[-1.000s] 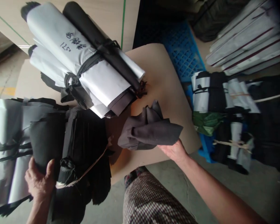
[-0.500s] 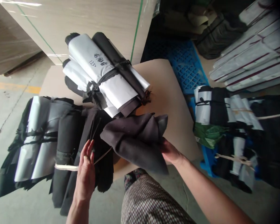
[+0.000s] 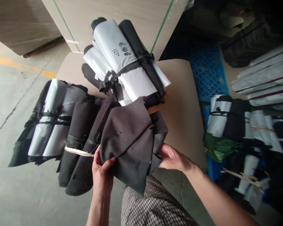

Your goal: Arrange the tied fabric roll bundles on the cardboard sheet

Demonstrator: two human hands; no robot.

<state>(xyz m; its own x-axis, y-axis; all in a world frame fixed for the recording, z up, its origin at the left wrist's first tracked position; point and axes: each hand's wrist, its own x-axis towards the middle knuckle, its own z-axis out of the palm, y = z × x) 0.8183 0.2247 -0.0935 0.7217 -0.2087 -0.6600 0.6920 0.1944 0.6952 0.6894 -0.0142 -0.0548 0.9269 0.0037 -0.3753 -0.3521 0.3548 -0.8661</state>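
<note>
A folded piece of dark cloth (image 3: pixel 127 135) is held up between my two hands, in front of my checked clothing. My left hand (image 3: pixel 103 172) grips its lower left side, thumb on top and fingers partly hidden behind. On the cloth's right edge my right hand (image 3: pixel 173 158) is closed, some fingertips out of sight under it. Just beyond lies a bundle of silver-white and black rolls (image 3: pixel 129 69) tied with a black strip and marked in handwriting. To the left are dark cloth rolls (image 3: pixel 79 128) bound with a pale band.
The bundles rest on a beige board (image 3: pixel 184 94). Farther left is a tied silver-and-black bundle (image 3: pixel 53 110). Behind stands a wrapped stack with green straps (image 3: pixel 161 26). A blue pallet (image 3: pixel 208 72) and more tied bundles (image 3: pixel 228 116) lie at the right.
My left hand has moved right and taken hold of the cloth, which is now spread wider between both hands. The view has shifted, so surroundings sit farther right.
</note>
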